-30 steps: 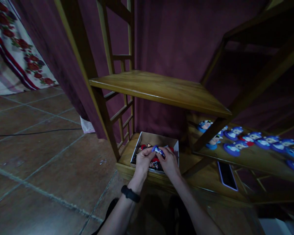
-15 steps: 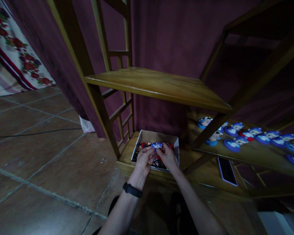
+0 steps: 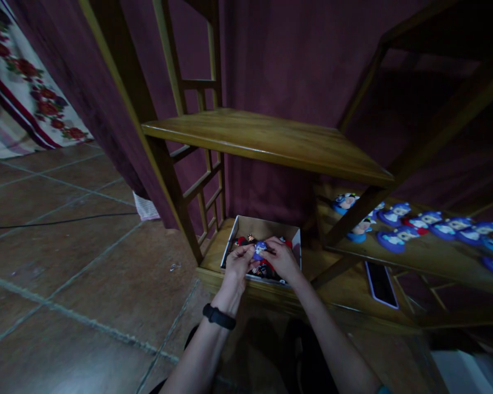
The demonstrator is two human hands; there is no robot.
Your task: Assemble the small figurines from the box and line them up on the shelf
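Between my two hands, over a white cardboard box (image 3: 296,249), is a small purple-blue and white figurine (image 3: 259,249), now roughly upright. My left hand (image 3: 239,261) pinches it from the left side, a black band round that wrist. From the right, the fingers of my right hand (image 3: 282,259) close on the same figurine. Below them in the box lie several red and black figurines (image 3: 263,269), partly covered by my hands. The box sits on the bottom board of a wooden shelf unit.
A wooden shelf board (image 3: 263,134) juts out above the box. To the right, several blue, purple and red figurines (image 3: 398,238) stand on another shelf (image 3: 435,262). Below that lies a phone (image 3: 381,284). A slanting post (image 3: 353,216) stands between. A cable (image 3: 66,221) crosses the tiled floor.
The figurine has been turned from lying sideways to roughly upright between my fingers. Both hands stay over the box and have shifted only slightly.
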